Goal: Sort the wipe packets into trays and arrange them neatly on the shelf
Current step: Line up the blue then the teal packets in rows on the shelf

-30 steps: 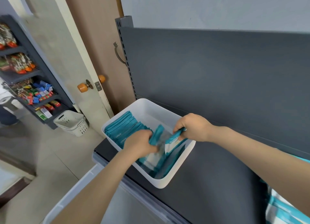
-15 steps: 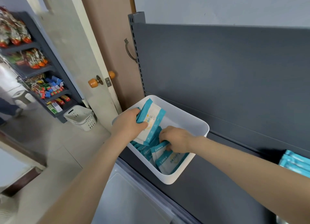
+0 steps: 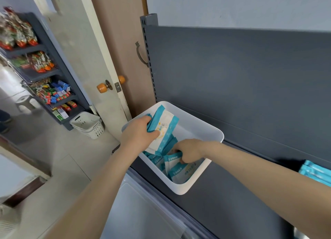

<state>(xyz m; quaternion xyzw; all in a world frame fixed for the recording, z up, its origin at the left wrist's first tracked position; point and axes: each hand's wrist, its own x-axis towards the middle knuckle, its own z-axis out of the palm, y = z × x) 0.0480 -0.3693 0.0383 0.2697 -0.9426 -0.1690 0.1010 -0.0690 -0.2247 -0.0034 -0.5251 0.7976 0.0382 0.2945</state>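
Note:
A white tray [image 3: 202,129] stands at the left end of the dark grey shelf [image 3: 232,199]. Teal and white wipe packets [image 3: 180,172] lie loose in its near half. My left hand [image 3: 138,133] grips a stack of wipe packets [image 3: 163,129] upright against the tray's left wall, thumb across the front packet. My right hand [image 3: 188,150] reaches down into the tray and pinches a packet [image 3: 172,160] lying among the loose ones. More teal packets [image 3: 315,172] show at the right edge on the shelf.
The shelf's grey back panel [image 3: 232,74] rises behind the tray. A clear bin [image 3: 143,215] sits below the shelf edge. To the left are a door with orange knobs [image 3: 102,88], a white basket [image 3: 87,125] on the floor and a snack rack [image 3: 46,88].
My left hand lifted a stack of packets from the tray's middle and stood it against the left wall. My right hand dropped lower into the loose packets. The view shifted left.

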